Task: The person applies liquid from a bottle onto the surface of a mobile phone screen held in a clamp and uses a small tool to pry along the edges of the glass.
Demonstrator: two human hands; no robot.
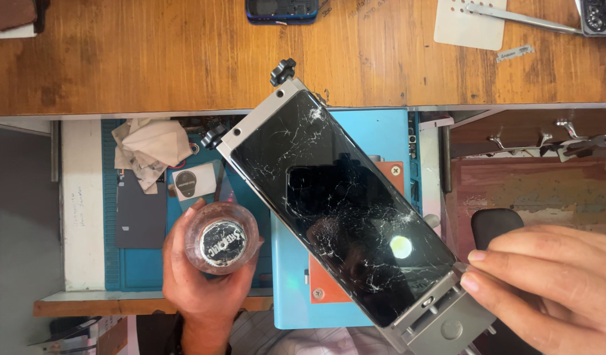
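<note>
Cracked smartphone point(342, 210) sits clamped in a grey metal holding jig point(441, 325), lying diagonally above a blue work mat point(375, 131) between the upper and lower parts of the wooden desk point(152, 59). Its dark glass is webbed with cracks from corner to corner and remains fully on the body, so judging by this the screen removal has hardly begun: nothing looks lifted or pried up. The right hand point(553, 283) grips the lower end of the jig, fingers closed around its edge. The left hand point(201, 276) is wrapped around a small clear bottle point(222, 238) with a black cap, held upright beside the phone and not yet applied to it. A crumpled cloth point(148, 151) lies on the mat, and tweezers point(520, 18) rest far up the desk
</note>
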